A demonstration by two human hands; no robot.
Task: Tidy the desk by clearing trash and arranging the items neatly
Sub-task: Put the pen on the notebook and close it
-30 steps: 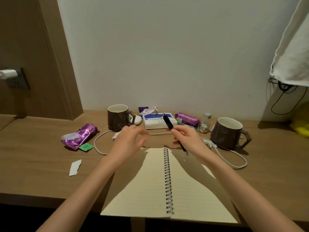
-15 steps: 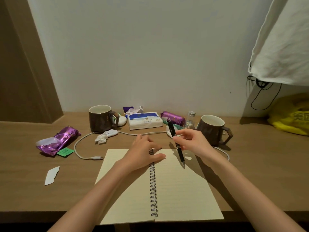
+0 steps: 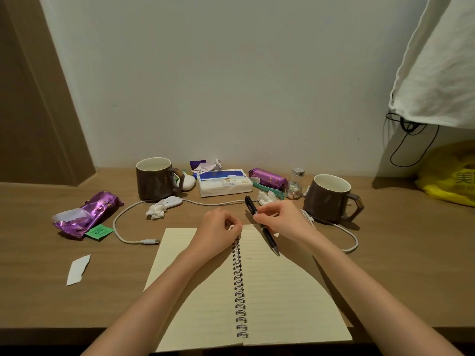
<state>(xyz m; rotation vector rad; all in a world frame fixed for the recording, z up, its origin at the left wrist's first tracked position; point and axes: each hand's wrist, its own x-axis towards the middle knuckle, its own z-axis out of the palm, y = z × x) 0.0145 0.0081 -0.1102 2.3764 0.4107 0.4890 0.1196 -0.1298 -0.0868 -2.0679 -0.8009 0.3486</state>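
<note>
While the right hand (image 3: 280, 219) pinches the slim black plastic pen (image 3: 269, 238) mid-barrel over the open cream spiral-bound notebook (image 3: 282, 291), centre frame, the left hand (image 3: 218, 227) curls at the binding's top, grip unclear. Pen: light, stiff, smooth; take mid-barrel.

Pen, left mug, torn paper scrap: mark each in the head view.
pen (image 3: 269, 237): head view, lower barrel just above the tip.
left mug (image 3: 154, 185): head view, middle of the brown outer wall.
torn paper scrap (image 3: 78, 269): head view, centre of the white strip.
</note>
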